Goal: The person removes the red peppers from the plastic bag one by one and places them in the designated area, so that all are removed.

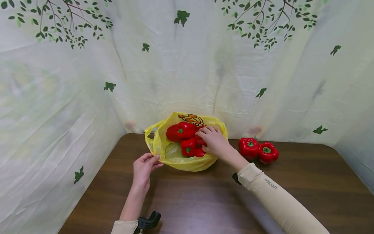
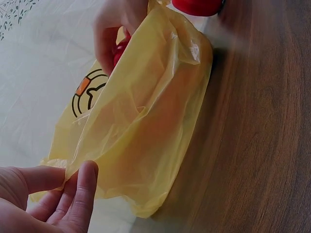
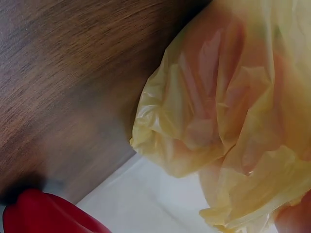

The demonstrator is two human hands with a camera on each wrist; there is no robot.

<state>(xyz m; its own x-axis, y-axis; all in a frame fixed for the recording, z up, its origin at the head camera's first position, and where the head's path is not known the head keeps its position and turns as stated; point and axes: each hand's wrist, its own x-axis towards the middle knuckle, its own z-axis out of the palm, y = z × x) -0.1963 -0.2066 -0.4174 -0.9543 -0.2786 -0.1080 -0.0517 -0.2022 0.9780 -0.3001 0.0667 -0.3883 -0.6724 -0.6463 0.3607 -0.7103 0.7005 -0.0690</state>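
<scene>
A yellow plastic bag (image 1: 181,165) lies with its mouth spread on the table, and several red bell peppers (image 1: 187,130) are inside it. At the bag's near left edge my left hand (image 1: 143,169) pinches the rim between thumb and fingers; the left wrist view shows this pinch (image 2: 73,194) closely. My right hand (image 1: 214,141) reaches over the right side into the bag, fingers curled around a red bell pepper (image 1: 200,140) that is partly covered by the hand. In the right wrist view the bag's crinkled side (image 3: 194,121) hides most of that hand.
Two more red bell peppers, one (image 1: 248,148) beside the other (image 1: 268,152), stand on the brown wooden table (image 1: 198,201) right of the bag. A pale curtain (image 1: 198,74) with a leaf print hangs behind the table's far edge.
</scene>
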